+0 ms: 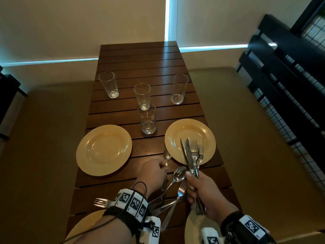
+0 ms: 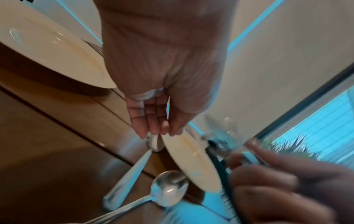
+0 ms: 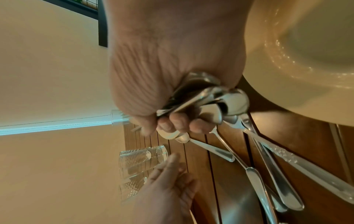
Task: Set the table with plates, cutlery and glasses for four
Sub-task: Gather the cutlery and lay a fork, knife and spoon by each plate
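Broadly, everything sits on the slatted wooden table (image 1: 140, 67), so places are given from it. Two yellow plates lie across its middle, the left plate (image 1: 103, 149) and the right plate (image 1: 190, 136) each near a long edge, and parts of two more plates (image 1: 82, 224) show at its near end. Four empty glasses (image 1: 148, 120) stand upright beyond the middle plates, two along the table's centre line and one toward each side. The right hand (image 1: 200, 189) is clenched round a bundle of knives and forks (image 1: 191, 155), held above the table with the tips over the right plate. The left hand (image 1: 153, 171) reaches down to a spoon (image 1: 167, 156) lying on the wood just beside the right plate; its fingers hang fairly straight at the spoon, though the blurred wrist view leaves it unclear whether they pinch it. Loose cutlery (image 1: 175, 187), including a spoon and forks, lies on the table's near part between the hands.
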A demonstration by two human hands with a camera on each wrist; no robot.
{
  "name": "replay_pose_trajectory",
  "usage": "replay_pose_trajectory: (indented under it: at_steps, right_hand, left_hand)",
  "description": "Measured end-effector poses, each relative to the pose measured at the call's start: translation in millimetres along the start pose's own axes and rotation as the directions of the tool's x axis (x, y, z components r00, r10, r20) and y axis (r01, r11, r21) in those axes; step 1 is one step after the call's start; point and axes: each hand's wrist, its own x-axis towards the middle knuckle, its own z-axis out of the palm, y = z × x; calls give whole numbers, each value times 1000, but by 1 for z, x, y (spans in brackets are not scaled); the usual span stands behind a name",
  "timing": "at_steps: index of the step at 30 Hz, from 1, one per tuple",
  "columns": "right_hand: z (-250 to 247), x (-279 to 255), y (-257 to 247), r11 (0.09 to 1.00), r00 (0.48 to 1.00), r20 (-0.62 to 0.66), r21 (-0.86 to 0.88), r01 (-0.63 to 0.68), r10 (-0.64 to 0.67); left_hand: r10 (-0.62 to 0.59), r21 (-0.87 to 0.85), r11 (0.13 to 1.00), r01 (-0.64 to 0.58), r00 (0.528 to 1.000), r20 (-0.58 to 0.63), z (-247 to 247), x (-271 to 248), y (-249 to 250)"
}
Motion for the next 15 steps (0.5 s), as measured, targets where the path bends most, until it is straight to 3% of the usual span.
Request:
replay_pose_trajectory:
  at_steps: [3, 8, 15]
  right_hand:
    - [-2, -7, -3, 998, 999, -29, -53, 16, -17]
    - [-11, -14, -1, 995, 999, -39, -94, -21, 17]
    - [-24, -20, -2, 992, 999, -44, -119, -31, 26]
  left_hand:
    - [-88, 94, 992, 86, 996, 15, 16, 14, -3]
    - [-126, 236, 964, 122, 992, 5, 35, 31, 0]
    - [-251, 365, 907, 210, 966, 67, 37, 13, -23]
